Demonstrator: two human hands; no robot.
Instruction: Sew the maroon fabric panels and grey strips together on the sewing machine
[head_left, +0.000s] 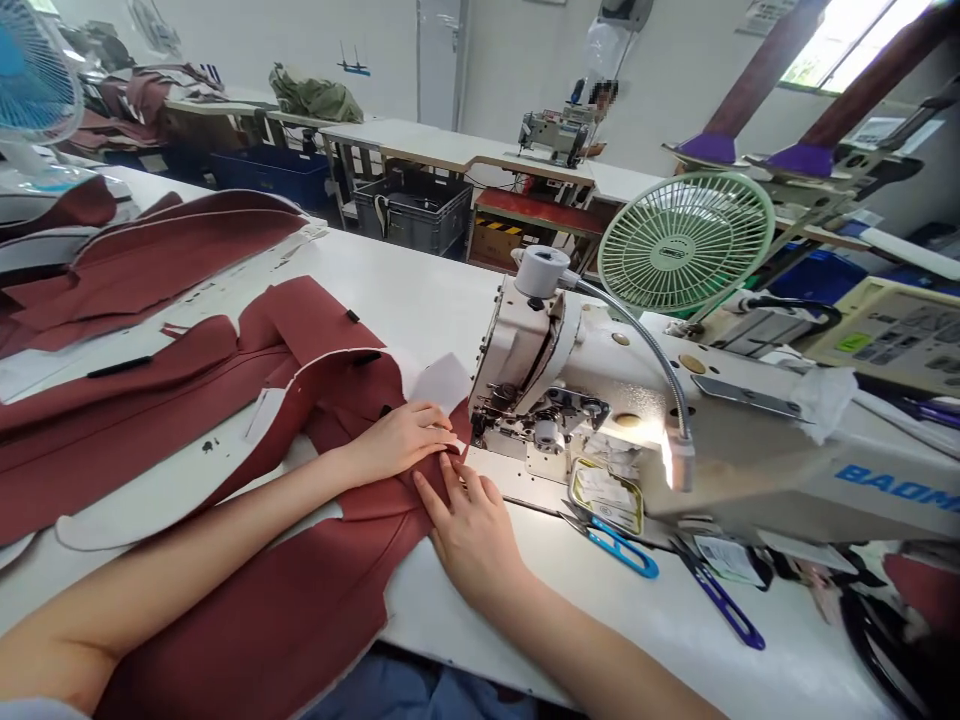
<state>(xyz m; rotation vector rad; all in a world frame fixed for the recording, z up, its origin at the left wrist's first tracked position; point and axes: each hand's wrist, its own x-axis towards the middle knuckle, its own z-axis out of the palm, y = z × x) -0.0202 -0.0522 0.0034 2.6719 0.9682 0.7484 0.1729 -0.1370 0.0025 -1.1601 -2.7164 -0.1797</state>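
Note:
A rust-red fabric garment with pale edging spreads across the white sewing table and runs toward the needle area. My left hand lies near the presser foot of a white industrial sewing machine, its fingers closed over a fold of the fabric beside a white paper-like piece. Just below it, my right hand presses the same fabric with its fingers spread. Blue-handled thread snips lie to the right of my right hand. The needle is hidden from this angle.
More rust-red cut panels lie at the table's left side. Purple snips rest near the front edge. A green fan stands behind the machine, and crates and another sewing machine are farther back.

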